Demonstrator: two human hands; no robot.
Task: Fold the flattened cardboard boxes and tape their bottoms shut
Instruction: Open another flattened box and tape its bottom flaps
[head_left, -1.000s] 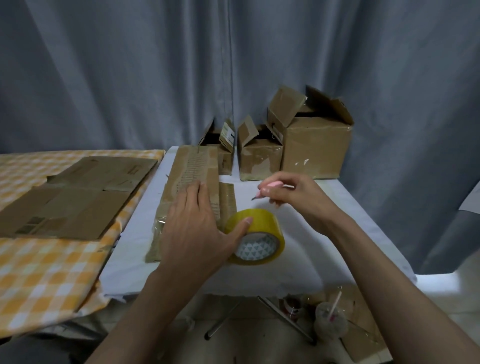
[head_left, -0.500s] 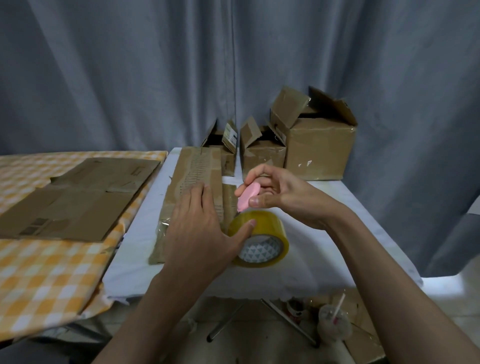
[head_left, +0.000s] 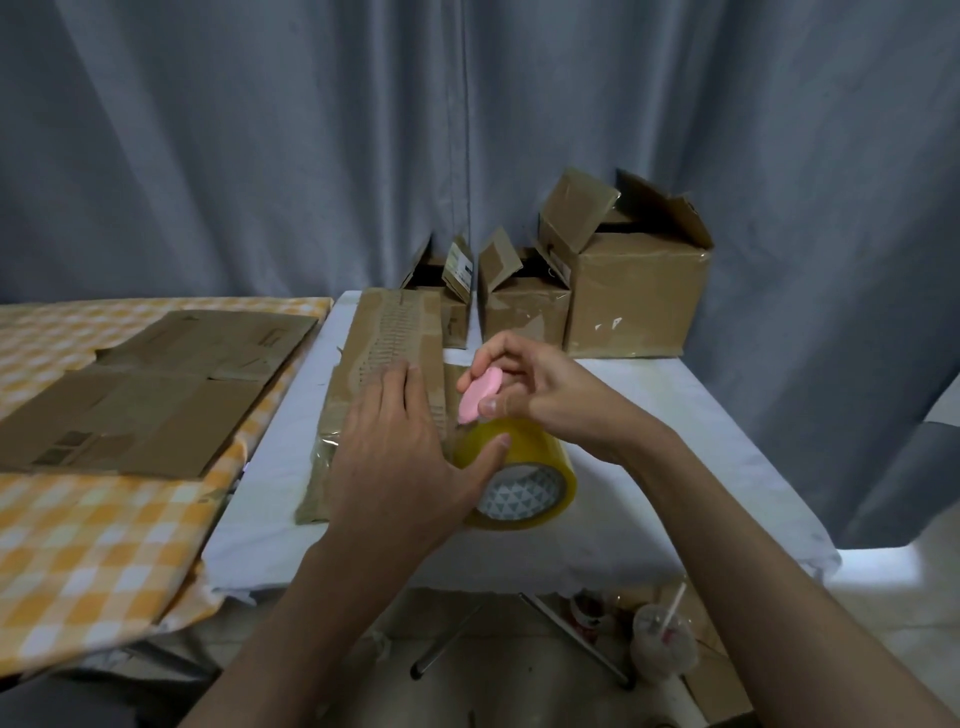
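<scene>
At the far left of the frame a stack of flattened cardboard boxes (head_left: 140, 395) lies untouched on the yellow checked cloth (head_left: 93, 535), as it did a second ago, so most of the folding is, by my reading, not yet begun. Just left of centre, a long flattened box (head_left: 384, 338) lies on the white table (head_left: 675, 415), and the left hand (head_left: 395, 457) rests flat on its near end with straight fingers, the thumb reaching across to touch the yellow tape roll (head_left: 519, 467); this hand has hardly shifted over the last second. The roll stands on its edge just beside the flattened box, below centre of the frame. The change is on the right: the right hand (head_left: 540, 395), which a second ago was lifted and pinching a small pink cutter (head_left: 480, 400) clear of the roll, has come down and inward, so that the cutter, pinched between curled fingers and thumb, now sits right at the top of the roll. That suggests the tape is about to be cut, though no free strip can be made out. In the upper right of centre three folded boxes (head_left: 634, 306) stand open-topped against the grey curtain (head_left: 260, 156), apparently already done.
</scene>
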